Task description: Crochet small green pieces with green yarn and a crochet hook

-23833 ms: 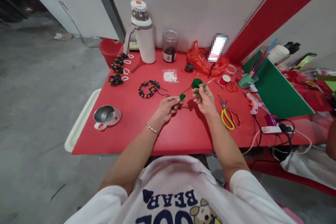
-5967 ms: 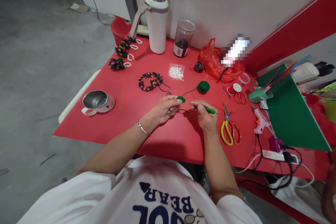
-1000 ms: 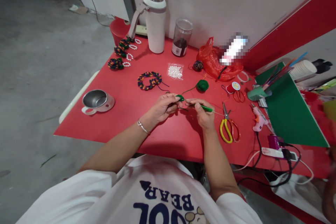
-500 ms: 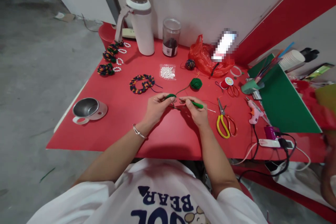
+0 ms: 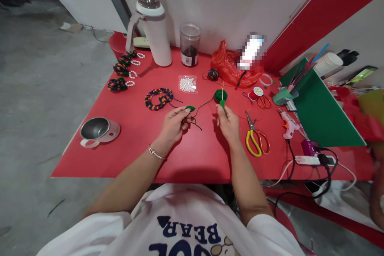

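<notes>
My left hand (image 5: pixel 175 125) pinches a small green crocheted piece (image 5: pixel 190 109) over the middle of the red table. A loose yarn tail hangs below it, and a green strand runs from it to a green yarn ball (image 5: pixel 217 96). My right hand (image 5: pixel 228 125), apart from the left, is closed round a crochet hook (image 5: pixel 222 103) with a green handle. The hook's thin shaft points away from me, in front of the yarn ball. A multicoloured crocheted loop (image 5: pixel 159 99) lies beyond my left hand.
Yellow-handled scissors (image 5: pixel 253 140), a glue gun (image 5: pixel 289 126) and a power strip (image 5: pixel 309 160) lie on the right. A steel-lined mug (image 5: pixel 100 130) stands left. A white flask (image 5: pixel 157 36), a jar (image 5: pixel 190 46) and a red bag (image 5: pixel 234 70) line the back; a bead packet (image 5: pixel 187 83) lies in front.
My right hand has drawn the hook away from the green piece and turned it to point forward. The hands are farther apart. My left hand still holds the piece. The view has shifted slightly.
</notes>
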A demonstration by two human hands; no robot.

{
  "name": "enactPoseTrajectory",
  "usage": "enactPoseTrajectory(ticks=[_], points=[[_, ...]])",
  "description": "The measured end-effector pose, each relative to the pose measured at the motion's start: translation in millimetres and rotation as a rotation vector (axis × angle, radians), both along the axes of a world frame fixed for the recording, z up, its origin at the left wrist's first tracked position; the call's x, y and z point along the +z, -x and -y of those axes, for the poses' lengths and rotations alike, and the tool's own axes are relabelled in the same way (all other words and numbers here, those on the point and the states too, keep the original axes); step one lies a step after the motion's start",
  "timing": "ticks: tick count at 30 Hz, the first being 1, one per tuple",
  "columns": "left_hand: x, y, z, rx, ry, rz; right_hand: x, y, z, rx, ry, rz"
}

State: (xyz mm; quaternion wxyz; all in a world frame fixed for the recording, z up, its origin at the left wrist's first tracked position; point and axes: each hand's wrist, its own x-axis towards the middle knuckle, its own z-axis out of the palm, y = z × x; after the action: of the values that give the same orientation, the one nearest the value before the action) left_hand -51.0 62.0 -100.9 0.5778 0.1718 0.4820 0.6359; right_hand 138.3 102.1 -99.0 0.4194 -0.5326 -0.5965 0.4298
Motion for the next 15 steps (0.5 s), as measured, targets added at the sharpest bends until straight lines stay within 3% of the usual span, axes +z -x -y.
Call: enactPoseTrajectory(ticks=[7, 15], points=[[5.6, 2.6, 1.7, -0.105, 0.048, 0.057, -4.8, 4.2, 2.9, 0.162, -0.191, 0.486], [1.8, 1.3, 2.0, -0.213, 0.039, 0.040, -20.8, 5.4, -6.8, 0.118, -0.189, 0.146]])
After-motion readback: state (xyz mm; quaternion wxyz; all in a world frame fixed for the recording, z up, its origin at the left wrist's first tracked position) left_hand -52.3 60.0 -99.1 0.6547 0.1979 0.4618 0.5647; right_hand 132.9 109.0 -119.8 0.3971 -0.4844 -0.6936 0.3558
